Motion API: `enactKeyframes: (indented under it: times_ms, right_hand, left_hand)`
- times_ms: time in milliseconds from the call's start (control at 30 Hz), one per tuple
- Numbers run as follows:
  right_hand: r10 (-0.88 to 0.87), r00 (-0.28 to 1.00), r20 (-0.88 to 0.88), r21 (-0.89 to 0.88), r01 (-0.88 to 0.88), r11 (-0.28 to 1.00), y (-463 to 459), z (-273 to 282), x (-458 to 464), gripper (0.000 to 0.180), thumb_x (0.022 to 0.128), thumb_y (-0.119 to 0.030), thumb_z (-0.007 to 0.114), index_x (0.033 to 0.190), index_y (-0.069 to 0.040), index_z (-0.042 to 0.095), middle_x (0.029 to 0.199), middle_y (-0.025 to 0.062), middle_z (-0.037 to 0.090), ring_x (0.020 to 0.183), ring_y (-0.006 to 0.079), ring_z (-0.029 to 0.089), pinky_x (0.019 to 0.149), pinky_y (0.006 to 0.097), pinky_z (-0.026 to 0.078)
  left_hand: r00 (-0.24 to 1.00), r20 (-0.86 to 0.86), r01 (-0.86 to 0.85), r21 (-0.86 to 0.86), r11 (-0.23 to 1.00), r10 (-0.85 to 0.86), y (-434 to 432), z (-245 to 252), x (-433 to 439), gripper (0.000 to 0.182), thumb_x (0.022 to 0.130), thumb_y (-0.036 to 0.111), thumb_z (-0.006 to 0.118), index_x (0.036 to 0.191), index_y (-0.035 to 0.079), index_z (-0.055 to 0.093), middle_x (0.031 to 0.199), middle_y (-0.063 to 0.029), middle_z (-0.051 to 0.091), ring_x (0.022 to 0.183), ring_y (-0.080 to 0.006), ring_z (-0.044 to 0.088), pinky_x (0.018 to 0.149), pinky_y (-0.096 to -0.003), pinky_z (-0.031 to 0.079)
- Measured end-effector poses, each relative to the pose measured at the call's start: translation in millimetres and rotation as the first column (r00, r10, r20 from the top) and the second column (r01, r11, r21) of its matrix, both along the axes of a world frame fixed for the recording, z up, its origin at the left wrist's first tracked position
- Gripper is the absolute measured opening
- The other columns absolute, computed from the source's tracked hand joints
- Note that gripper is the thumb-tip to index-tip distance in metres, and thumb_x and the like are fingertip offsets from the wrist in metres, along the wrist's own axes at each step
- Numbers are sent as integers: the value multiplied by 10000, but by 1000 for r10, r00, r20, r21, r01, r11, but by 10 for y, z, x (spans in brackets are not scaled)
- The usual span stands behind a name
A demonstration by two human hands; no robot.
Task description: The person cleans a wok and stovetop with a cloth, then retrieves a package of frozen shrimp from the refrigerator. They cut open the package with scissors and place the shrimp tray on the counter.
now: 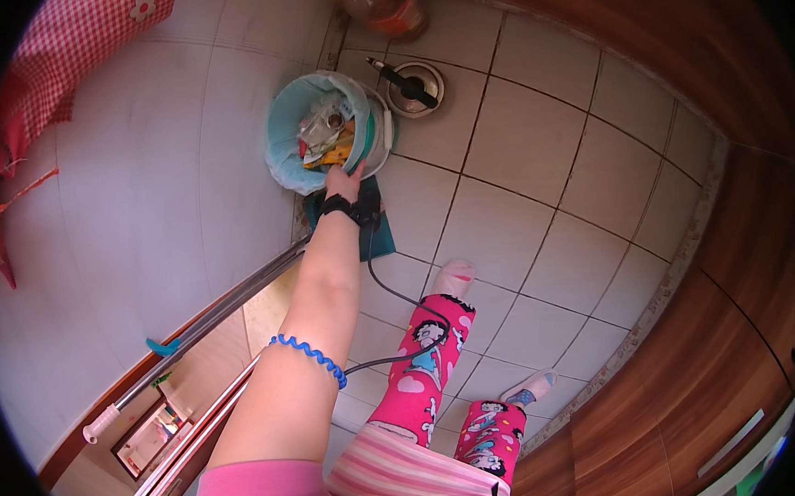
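Observation:
My left hand (344, 183) is at the near rim of a round trash bin (380, 136) lined with a pale blue plastic bag (284, 112). The thumb lies along the rim's outer side, and the fingers reach over it, partly hidden. Clear plastic wrapping (323, 122) and a yellow wrapper (338, 151) lie inside the bin. Its white carrying handle (387, 137) hangs on the right side. A black strap with a device (366, 208) sits on my left wrist, its cable running down the arm. Below the hand is a teal dustpan (379, 238), partly covered. My right hand is out of view.
A metal kettle (414, 89) with a black handle stands beside the bin, and a large plastic bottle (385, 5) behind it. Long poles (205, 331) lean by the doorway. Wooden cabinets (734, 271) line the right. A checked cloth (95, 26) hangs on the left wall.

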State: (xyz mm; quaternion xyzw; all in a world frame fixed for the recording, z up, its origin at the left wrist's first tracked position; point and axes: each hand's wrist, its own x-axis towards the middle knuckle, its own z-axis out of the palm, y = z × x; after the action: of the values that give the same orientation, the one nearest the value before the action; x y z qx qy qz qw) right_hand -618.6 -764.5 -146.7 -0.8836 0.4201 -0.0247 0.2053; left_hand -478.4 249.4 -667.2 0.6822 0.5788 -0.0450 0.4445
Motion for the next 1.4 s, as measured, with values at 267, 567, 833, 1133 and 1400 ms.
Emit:
enactKeyframes:
  times_ms: [267, 567, 833, 1133, 1400]
  right_hand:
    - [-239, 961, -136, 77, 251, 965, -104, 399, -383, 395, 903, -210, 552, 1275, -78, 558, 1113, 39, 637, 931, 103, 580, 799, 232, 455]
    - [87, 948, 307, -587, 117, 801, -200, 283, -80, 405, 705, 71, 510, 1039, -79, 682, 872, 149, 633, 839, 295, 616, 821, 343, 491]
    - [-163, 828, 537, -351, 395, 849, -530, 1184, -647, 430, 778, 112, 513, 1129, -94, 653, 1135, 114, 572, 1055, 281, 532, 942, 354, 410]
    - [-71, 940, 333, -333, 188, 924, -1126, 837, -513, 486, 771, 58, 591, 1201, -169, 609, 1176, 82, 557, 1046, 329, 491, 919, 400, 433]
    - [92, 871, 482, -297, 64, 953, -179, 757, -181, 459, 757, 111, 517, 1114, -139, 661, 1114, 92, 581, 963, 303, 516, 863, 382, 436]
  left_hand:
    - [649, -377, 750, 170, 639, -661, -786, 1015, -603, 604, 805, 319, 710, 1234, -19, 450, 1193, -157, 537, 1048, -345, 530, 932, -406, 415]
    - [990, 53, -100, -362, 927, 128, -2215, 2570, -856, 517, 934, 248, 505, 1326, -32, 318, 1274, -210, 450, 1044, -355, 566, 785, -473, 575]
    - [785, 81, 602, -331, 726, -614, -3966, 4581, -222, 541, 830, 87, 560, 1278, 115, 258, 1229, -137, 421, 979, -256, 545, 663, -384, 529]
    - [197, 240, 950, -285, 125, -950, -5875, 5227, 275, 542, 807, 94, 541, 1295, 13, 318, 1078, -130, 493, 777, -208, 583, 568, -296, 521]
    - [82, 325, 907, -416, -65, -942, -6440, 5507, 128, 512, 828, 48, 495, 1296, 1, 294, 1117, -147, 495, 884, -226, 614, 621, -316, 566]
